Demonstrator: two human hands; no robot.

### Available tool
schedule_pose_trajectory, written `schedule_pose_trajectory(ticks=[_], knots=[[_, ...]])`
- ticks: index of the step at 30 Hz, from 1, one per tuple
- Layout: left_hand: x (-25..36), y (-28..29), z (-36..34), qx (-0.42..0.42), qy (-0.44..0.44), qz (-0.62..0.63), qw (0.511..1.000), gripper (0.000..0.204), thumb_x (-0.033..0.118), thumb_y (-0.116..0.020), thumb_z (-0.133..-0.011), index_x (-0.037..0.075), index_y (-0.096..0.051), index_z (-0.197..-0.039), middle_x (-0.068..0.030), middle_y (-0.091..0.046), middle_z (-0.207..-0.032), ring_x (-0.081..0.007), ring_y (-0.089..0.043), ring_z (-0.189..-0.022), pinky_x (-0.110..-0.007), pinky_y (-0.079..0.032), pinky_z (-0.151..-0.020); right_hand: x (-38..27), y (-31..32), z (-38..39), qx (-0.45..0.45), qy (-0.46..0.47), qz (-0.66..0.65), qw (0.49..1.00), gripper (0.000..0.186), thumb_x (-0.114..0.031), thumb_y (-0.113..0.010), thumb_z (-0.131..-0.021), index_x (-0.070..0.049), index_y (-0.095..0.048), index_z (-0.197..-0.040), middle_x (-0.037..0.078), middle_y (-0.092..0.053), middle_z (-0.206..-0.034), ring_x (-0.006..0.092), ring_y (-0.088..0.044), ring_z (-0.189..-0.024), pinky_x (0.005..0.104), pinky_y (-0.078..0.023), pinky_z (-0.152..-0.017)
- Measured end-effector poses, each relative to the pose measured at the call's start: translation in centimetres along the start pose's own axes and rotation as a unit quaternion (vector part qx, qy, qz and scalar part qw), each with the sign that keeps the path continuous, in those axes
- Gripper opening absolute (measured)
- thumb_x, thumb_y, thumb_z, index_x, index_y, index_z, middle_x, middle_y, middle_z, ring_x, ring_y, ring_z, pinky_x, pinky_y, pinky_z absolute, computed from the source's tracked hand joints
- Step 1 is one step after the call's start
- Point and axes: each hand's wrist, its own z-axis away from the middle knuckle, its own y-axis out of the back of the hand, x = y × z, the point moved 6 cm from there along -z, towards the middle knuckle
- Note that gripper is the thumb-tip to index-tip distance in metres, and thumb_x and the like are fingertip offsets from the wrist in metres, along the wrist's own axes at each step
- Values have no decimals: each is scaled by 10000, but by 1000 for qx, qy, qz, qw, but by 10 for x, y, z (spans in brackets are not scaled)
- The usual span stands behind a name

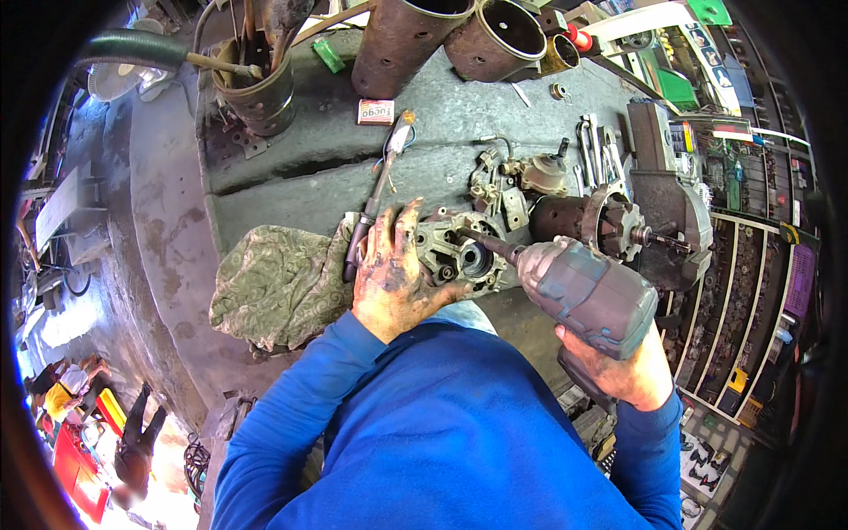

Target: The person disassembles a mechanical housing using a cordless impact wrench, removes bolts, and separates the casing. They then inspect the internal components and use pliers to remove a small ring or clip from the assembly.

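Note:
My left hand (389, 274), grimy and with its fingers spread along the near left side, grips a round cast-metal housing (432, 237) by its edge, thumb across the front. In my right hand (629, 375) is a dark grey cordless impact driver (587, 291), held by its handle. Its long extension (488, 243) reaches left, and the tip meets the housing's upper part; whether it sits on a bolt is too small to tell. A bearing seat shows in the housing's centre. Just left of my left hand lie a dark-handled tool with a wire (362, 234) and a patterned cloth (274, 287).
Right of the housing stand a motor part with a shaft (618, 225) and small metal parts (541, 172). Several wrenches (590, 150) lie behind. Rusty cylinders (402, 49), a matchbox (375, 111) and a tool bucket (256, 99) are on the bench's far side. Shelves (742, 300) line the right.

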Motion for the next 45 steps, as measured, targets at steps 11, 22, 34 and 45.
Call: schedule_pose_trajectory(ticks=[11,22,34,45], knots=[[-4,11,-61,33,-81,129,988,339,118,-714,-911,18,-697,-1235,-201,-726,-1119,-390,-667,-1053,-455,-524,-943,43,21,49,45,-147,-168,974,315,-117,-826,-877,-75,-733,-1175,78,-761,-1130,216,-718,-1019,371,-572,-887],[16,-17,-41,-257,225,503,794,335,116,-761,-933,-55,-700,-1215,-96,-746,-1070,-160,-693,-955,-319,-587,-828,94,-26,114,56,-115,-159,979,645,-176,-918,-793,-88,-626,-1362,77,-693,-1314,227,-660,-1192,367,-525,-1009],[45,-23,-85,-289,167,471,817,273,125,-837,-843,-60,-755,-1026,-115,-765,-919,-163,-719,-850,-288,-574,-771,112,-52,139,139,-204,-655,714,590,-171,-889,-808,-97,-633,-1334,60,-681,-1322,229,-617,-1234,391,-494,-1048],[47,-52,-128,-305,227,548,745,295,71,-802,-879,-68,-711,-1124,-127,-752,-976,-198,-742,-854,-307,-619,-794,146,-67,150,201,-193,-407,870,511,-132,-885,-822,-74,-693,-1293,62,-737,-1237,224,-684,-1134,386,-527,-1004]])
